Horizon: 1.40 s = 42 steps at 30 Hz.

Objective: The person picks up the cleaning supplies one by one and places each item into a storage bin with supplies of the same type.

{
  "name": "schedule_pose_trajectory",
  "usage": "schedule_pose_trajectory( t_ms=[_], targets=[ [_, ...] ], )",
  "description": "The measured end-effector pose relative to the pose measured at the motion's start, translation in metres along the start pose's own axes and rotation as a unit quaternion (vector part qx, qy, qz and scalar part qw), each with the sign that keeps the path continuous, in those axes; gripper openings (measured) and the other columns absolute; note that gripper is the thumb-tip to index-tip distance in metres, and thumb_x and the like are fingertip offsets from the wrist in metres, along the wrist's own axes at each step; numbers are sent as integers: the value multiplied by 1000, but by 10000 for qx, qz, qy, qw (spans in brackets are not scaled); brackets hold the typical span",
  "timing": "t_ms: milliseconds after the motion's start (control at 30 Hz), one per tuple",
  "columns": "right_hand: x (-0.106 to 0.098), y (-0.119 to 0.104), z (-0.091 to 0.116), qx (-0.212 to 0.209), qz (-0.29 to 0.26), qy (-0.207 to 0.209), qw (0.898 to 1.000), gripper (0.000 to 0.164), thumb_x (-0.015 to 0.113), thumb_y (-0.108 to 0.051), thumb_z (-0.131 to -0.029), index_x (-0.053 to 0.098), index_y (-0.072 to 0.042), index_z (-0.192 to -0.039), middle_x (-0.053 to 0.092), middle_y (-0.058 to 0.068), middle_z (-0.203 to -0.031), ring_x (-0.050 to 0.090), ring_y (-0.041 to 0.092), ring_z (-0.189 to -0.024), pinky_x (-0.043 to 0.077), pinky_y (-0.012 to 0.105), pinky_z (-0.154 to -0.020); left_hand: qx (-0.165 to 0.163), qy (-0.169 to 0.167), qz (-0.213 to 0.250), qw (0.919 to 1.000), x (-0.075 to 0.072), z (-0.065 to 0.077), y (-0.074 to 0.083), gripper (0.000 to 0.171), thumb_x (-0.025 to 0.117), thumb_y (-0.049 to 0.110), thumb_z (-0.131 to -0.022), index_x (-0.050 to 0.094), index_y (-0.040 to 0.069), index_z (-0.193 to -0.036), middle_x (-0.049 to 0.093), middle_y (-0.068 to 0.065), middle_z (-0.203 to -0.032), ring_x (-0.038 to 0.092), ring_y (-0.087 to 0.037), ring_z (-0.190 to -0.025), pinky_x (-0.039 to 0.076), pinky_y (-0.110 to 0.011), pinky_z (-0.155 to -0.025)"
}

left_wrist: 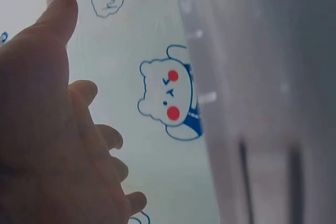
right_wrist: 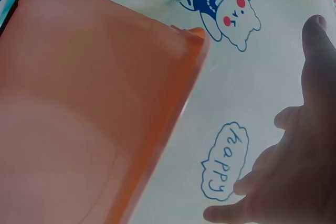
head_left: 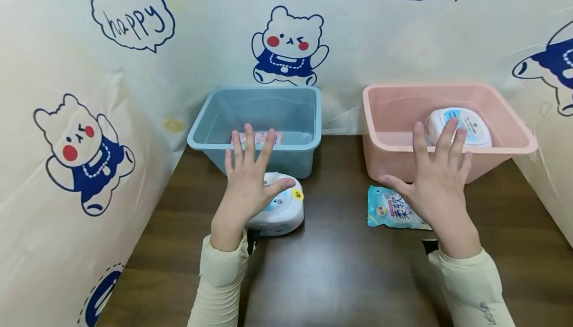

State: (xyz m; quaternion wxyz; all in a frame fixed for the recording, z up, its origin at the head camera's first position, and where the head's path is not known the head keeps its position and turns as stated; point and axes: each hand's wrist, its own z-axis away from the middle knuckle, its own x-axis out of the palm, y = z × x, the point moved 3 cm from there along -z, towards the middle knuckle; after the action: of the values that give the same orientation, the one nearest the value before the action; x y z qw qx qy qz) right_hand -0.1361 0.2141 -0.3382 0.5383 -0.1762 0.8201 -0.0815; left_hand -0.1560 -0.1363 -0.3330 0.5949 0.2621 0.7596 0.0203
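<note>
My left hand [head_left: 247, 187] is spread with straight fingers over a white tub of wipes [head_left: 286, 215] on the table, holding nothing. Its fingertips overlap the front of a blue bin [head_left: 286, 160], inside which lies a pink packet [head_left: 270, 138]. Fingers apart and nothing in it, my right hand [head_left: 440, 192] hovers before a pink bin [head_left: 380, 160]. A second white tub [head_left: 476, 130] sits in that bin. Partly behind the right hand, a teal soft packet [head_left: 391, 210] lies flat on the table. The right wrist view shows the right hand [right_wrist: 294, 166] beside the pink bin wall [right_wrist: 79, 93].
The dark wooden table [head_left: 335, 277] carries both bins at its back, with a gap between them. Behind and at the sides hangs a pale cloth [head_left: 215, 28] printed with bears and speech bubbles.
</note>
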Motion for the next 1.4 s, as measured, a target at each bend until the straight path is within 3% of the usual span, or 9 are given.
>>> schedule_pose_trajectory(
  t_ms=[167,300,433,567,700,767,833,1000,1400],
  targets=[
    [-3,2,7,-189,-296,126,9993,120,80,-58,-80,5,-20,-164,-17,21,-165,-14,47,-149,0,74,-109,-159,-96,158,9997,-2,4,-10,109,72,59,-86,0,34,-163,-26,-3,-165,-28,-32,-147,-6,-67,-113],
    [-2,3,13,-497,-757,115,9958,110,65,-70,-84,12,-17,-164,-6,23,-166,0,50,-149,9,75,-109,-24,-125,276,9995,-5,6,-17,105,71,57,-88,2,33,-164,-20,-8,-167,-25,-35,-148,-5,-68,-113],
    [-2,10,20,-655,-1427,-239,9873,97,71,-57,-89,21,-20,-163,7,17,-168,14,49,-148,18,73,-108,198,-132,331,9992,-13,5,-28,103,70,54,-89,3,31,-164,-16,-10,-167,-22,-37,-149,-4,-68,-113],
    [-1,24,28,-378,-1719,-679,9820,81,80,-31,-90,38,-18,-158,31,14,-162,31,43,-143,29,71,-105,262,-190,399,9987,-23,4,-49,103,70,52,-91,2,29,-164,-16,-10,-167,-22,-36,-150,-3,-69,-112],
    [4,46,40,-215,-1599,-912,9827,61,77,-30,-92,55,-11,-145,55,14,-142,51,39,-126,43,65,-92,279,-233,606,9975,-32,5,-76,99,66,54,-94,3,26,-165,-13,-13,-167,-18,-36,-150,-3,-70,-111],
    [8,59,45,-96,-1525,-1079,9823,54,76,-33,-93,59,-11,-140,60,13,-136,54,37,-121,45,62,-88,293,-199,709,9969,-36,3,-90,97,62,58,-95,3,25,-165,-11,-15,-167,-16,-37,-151,-2,-71,-111],
    [12,74,48,23,-1475,-1191,9819,49,75,-33,-93,63,-12,-135,65,12,-128,59,29,-113,49,52,-87,305,-150,763,9965,-41,-1,-103,96,59,62,-95,3,25,-165,-8,-17,-167,-15,-38,-151,-3,-71,-111],
    [22,108,53,347,-1481,-1412,9782,44,75,-31,-94,66,-9,-131,68,8,-107,59,10,-87,52,27,-69,228,-163,676,9973,-48,-13,-128,94,56,61,-97,2,24,-165,-9,-16,-167,-15,-38,-151,-3,-73,-110],
    [47,146,67,676,-1959,-2126,9549,64,75,-26,-94,47,-4,-148,56,4,-76,52,13,-65,43,29,-55,-7,-445,1021,9938,-45,-31,-174,90,60,51,-100,2,25,-164,-12,-11,-168,-11,-39,-151,1,-78,-107]
  ],
)
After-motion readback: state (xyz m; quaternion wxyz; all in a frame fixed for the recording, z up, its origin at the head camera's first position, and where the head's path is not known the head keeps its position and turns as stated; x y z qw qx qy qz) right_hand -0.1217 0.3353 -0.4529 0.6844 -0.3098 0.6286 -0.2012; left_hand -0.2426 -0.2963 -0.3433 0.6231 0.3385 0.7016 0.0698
